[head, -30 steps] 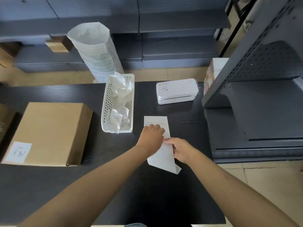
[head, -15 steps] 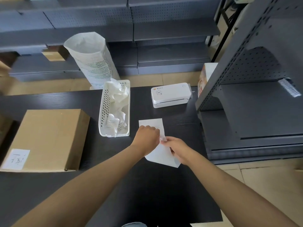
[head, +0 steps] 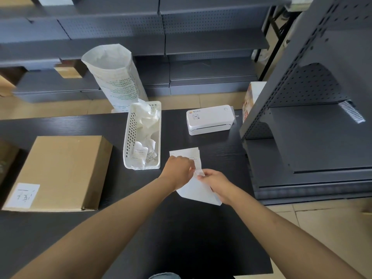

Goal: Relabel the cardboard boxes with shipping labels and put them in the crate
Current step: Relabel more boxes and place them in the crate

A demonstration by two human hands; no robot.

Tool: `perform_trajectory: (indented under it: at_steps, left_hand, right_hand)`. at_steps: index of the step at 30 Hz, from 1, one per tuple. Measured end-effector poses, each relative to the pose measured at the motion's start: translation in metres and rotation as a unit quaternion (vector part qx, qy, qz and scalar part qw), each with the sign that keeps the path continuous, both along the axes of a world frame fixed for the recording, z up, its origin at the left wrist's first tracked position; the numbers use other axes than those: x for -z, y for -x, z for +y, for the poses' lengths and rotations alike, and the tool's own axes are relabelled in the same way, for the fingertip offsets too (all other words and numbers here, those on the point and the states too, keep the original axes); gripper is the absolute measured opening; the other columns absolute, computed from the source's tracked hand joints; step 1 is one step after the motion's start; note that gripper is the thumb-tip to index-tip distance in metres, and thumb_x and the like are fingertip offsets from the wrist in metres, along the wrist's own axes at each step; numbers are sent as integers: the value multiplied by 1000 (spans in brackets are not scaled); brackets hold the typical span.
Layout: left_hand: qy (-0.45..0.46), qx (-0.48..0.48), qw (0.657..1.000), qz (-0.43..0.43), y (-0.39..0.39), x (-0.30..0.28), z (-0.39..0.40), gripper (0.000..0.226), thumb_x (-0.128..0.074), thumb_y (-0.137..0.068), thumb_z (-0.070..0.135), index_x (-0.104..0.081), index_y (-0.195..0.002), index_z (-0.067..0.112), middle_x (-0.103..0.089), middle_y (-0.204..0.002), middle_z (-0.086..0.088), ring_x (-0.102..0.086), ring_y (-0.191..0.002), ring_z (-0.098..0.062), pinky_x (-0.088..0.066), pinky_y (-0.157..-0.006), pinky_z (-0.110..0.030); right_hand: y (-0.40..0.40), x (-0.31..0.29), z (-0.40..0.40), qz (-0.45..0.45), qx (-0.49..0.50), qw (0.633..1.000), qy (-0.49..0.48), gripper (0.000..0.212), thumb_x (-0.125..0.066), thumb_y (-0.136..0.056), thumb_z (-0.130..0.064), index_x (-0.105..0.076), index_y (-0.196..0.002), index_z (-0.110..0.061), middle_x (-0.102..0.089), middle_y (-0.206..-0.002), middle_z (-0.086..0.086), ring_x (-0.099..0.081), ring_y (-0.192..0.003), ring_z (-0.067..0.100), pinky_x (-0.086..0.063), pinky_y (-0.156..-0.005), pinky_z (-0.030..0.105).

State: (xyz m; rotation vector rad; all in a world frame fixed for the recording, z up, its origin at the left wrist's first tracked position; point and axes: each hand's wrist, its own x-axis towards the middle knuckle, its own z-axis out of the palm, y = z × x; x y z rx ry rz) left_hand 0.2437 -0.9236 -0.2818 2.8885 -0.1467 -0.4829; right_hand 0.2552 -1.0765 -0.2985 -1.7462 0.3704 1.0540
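Grey metal shelving runs along the far wall and crowds in on the right of a black table. On the table's far side a white label printer sits to the right of a white slotted basket stuffed with crumpled paper scraps, and a tall white sack stands just behind the basket.

The shipping label lies near the middle of the table, between the two hands. The left hand rests on its upper part with fingers curled, apparently pinching an edge, though the exact hold is hidden under the knuckles. The right hand pinches a small lifted corner of the sheet at its right edge. It looks like the backing is being peeled from the sticker.

The label is thin, light and floppy, so it will likely curl and stick to itself once the adhesive side is bare. It is best taken by the corners or edges, held taut between both hands, fingertips off the glue.

The cardboard box lies well apart on the left, flat and closed, with an old white label at its near left corner. It seems stiff and light enough to lift by its side edges. No crate is in view.
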Motion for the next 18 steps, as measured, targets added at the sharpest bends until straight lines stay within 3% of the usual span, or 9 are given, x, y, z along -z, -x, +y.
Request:
perform_trajectory:
  at_steps: [3, 6, 9, 13, 18]
  left_hand:
    - [18, -10, 1000, 7, 1, 0, 1, 28, -42, -99, 29, -64, -115, 23, -65, -119, 2, -57, -108, -19, -37, -95, -34]
    - [30, -10, 999, 5, 2, 0, 1, 28, -40, -100, 27, -63, -115, 21, -65, -119, 1, -58, -107, -20, -37, -93, -33]
    - [45, -15, 999, 11, 4, 0, 1, 28, -40, -100, 24, -64, -114, 19, -64, -120, 0, -58, -106, -21, -39, -92, -32]
    - [56, -17, 998, 4, 4, -2, 3, 27, -42, -99, 26, -65, -113, 20, -65, -119, 1, -58, -107, -20, -41, -94, -33]
    - [22, -42, 999, -20, 3, -6, -2, 21, -48, -91, 29, -64, -99, 18, -68, -100, -1, -60, -88, -20, -44, -84, -33]
  right_hand:
    - [1, 0, -2, 6, -8, 1000, -9, 25, -57, -94, -22, -65, -118, -24, -63, -112, -2, -57, -97, 16, -42, -70, 27]
    - [3, 1, -2, 14, 0, 1000, -20, 28, -56, -95, -20, -63, -122, -22, -63, -118, 3, -59, -104, 21, -49, -82, 35]
    - [4, 2, -2, 22, 9, 999, -26, 31, -57, -95, -19, -61, -125, -19, -62, -122, 5, -58, -111, 26, -47, -99, 45]
    - [3, 2, -3, 26, 6, 999, -23, 31, -57, -95, -22, -60, -126, -21, -59, -124, 4, -56, -111, 25, -46, -100, 45]
    - [3, 1, 2, 7, 4, 1000, -23, 26, -59, -94, -28, -61, -120, -27, -54, -122, -5, -47, -112, 16, -38, -94, 35]
